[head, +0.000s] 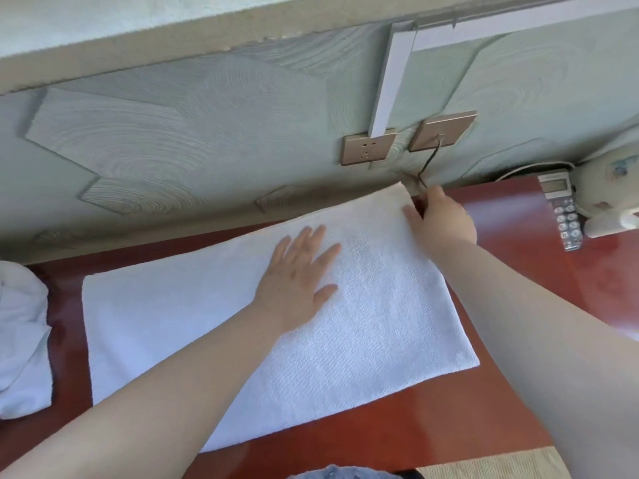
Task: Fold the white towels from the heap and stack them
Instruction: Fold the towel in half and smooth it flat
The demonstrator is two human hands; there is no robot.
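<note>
The white towel [380, 323] lies flat, a smooth long rectangle.

A plain white towel [363, 305] lies under the left hand [297, 281] on a glossy red-brown bench [501, 219], while beyond the hand the pale green wall [173, 133] carries combed ring patterns and gold socket plates [368, 150].

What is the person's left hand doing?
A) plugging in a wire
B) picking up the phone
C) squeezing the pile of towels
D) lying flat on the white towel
D: the left hand lies flat with its fingers spread on the towel, while the right hand grips the towel's far corner.
</note>
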